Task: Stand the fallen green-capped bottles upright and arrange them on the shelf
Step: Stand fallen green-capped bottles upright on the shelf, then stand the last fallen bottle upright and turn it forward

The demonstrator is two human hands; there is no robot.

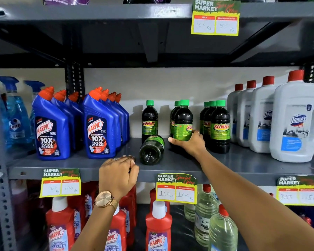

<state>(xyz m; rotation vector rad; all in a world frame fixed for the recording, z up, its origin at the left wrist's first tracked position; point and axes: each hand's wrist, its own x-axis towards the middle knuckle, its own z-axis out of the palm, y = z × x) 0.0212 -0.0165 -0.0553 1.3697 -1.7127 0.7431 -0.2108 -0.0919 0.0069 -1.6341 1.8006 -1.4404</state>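
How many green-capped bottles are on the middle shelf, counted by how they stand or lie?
fallen bottle, lying on its side: 1
held bottle, upright in the right hand: 1
lone bottle, upright at the left: 1
right row, upright: 3
hidden bottle behind the held one, mostly covered: at least 1
Total: at least 7

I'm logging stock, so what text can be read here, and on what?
"SUNNY": green-capped bottles
"HARPIC 10X TOTAL CLEAN": blue bottles
"Domex": white bottle
"Colin": spray bottle
"SUPER MARKET", "160 Rs", "100 Rs": middle price tag
Small print on the bottle labels: unreadable.
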